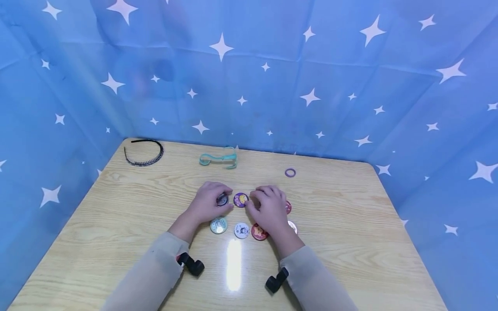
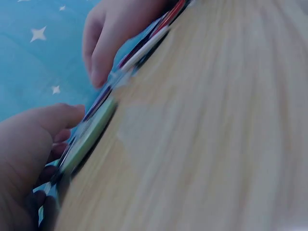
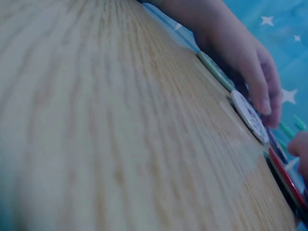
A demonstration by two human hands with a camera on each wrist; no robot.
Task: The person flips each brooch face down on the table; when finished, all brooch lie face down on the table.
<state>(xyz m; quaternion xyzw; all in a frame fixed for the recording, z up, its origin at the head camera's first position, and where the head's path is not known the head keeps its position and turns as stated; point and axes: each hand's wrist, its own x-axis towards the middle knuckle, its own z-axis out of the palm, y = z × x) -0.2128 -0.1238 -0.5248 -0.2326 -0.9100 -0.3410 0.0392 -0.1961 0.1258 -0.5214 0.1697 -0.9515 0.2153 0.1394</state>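
My left hand (image 1: 210, 201) curves round a dark round pin badge (image 1: 222, 199), its fingers at the far edge and thumb at the near edge. A purple badge with a yellow figure (image 1: 240, 199) lies between the hands. My right hand (image 1: 269, 207) has its thumb tip at that badge's right edge, the other fingers loosely bent above the table. Nearer me lie a light teal badge (image 1: 218, 225), a white badge (image 1: 241, 230) and a red badge (image 1: 259, 232). Another red badge (image 1: 288, 207) and a pale badge (image 1: 292, 226) are partly hidden by the right hand and wrist.
At the back of the wooden table (image 1: 342, 207) lie a black headband (image 1: 145, 163) on the left, a teal strap-like item (image 1: 219, 158) in the middle and a purple ring (image 1: 290, 172) on the right. A blue star-patterned curtain (image 1: 264, 86) hangs behind the table.
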